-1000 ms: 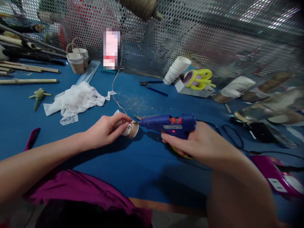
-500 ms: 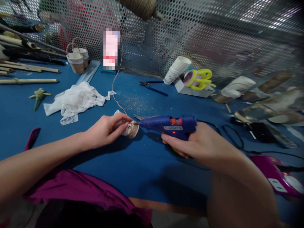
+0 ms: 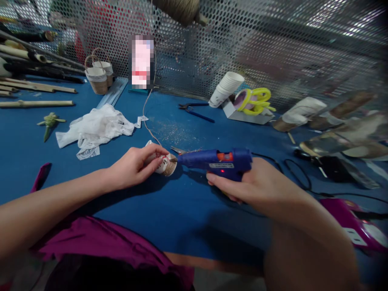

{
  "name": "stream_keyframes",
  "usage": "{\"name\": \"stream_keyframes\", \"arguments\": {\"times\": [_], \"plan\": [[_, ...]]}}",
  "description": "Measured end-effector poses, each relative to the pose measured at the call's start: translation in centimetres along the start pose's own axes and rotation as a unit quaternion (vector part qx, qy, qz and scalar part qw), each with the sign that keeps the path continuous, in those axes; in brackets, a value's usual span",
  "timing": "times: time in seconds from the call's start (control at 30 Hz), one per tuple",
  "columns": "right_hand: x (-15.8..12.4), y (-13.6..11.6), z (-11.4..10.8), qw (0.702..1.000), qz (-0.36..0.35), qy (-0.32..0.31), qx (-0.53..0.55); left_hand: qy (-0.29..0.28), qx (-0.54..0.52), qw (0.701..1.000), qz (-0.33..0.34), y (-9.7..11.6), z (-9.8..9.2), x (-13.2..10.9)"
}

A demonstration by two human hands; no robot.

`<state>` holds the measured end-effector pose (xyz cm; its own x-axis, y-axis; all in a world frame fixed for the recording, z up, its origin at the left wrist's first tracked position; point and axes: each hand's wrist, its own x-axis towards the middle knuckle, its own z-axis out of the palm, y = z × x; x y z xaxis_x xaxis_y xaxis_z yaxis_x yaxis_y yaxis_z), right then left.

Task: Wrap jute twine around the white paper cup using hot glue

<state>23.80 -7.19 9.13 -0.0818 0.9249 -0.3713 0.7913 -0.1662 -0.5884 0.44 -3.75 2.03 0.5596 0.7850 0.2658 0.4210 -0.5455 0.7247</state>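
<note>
A small paper cup (image 3: 169, 166), lying on its side with twine wound round its base end, is held by my left hand (image 3: 142, 163). The thumb and fingers of that hand pinch the cup near the twine. My right hand (image 3: 248, 182) is wrapped round the handle of a blue glue gun (image 3: 209, 159) with a red light on. The gun's nozzle points left and is at the twine-wrapped part of the cup. A strand of twine (image 3: 145, 119) runs from the cup up towards a spool (image 3: 182, 10) at the top.
White lace (image 3: 100, 125) lies left of centre, with two twine-wrapped baskets (image 3: 98, 81) behind. Blue pliers (image 3: 197, 112), stacked paper cups (image 3: 226, 89) and a box with yellow-handled scissors (image 3: 253, 116) stand farther back. A purple power strip (image 3: 348, 222) is at right.
The glue gun and my right hand have shifted very slightly, the gun's body a little lower. My left hand and the cup look unmoved.
</note>
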Motion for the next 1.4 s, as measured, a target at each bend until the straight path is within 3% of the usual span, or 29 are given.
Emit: {"name": "stream_keyframes", "arguments": {"times": [0.53,0.93,1.4], "plan": [[-0.3,-0.6,0.0,1.000,-0.016,-0.021,0.010,0.004,0.006,1.000,0.002,0.0,-0.1,0.0],[0.3,-1.1,-0.4,1.000,-0.007,0.012,0.006,-0.006,0.025,1.000,-0.001,0.1,-0.2,0.0],[1.2,-0.4,-0.3,0.999,-0.032,0.001,0.012,-0.003,0.033,0.999,0.009,0.1,-0.1,0.0]]}}
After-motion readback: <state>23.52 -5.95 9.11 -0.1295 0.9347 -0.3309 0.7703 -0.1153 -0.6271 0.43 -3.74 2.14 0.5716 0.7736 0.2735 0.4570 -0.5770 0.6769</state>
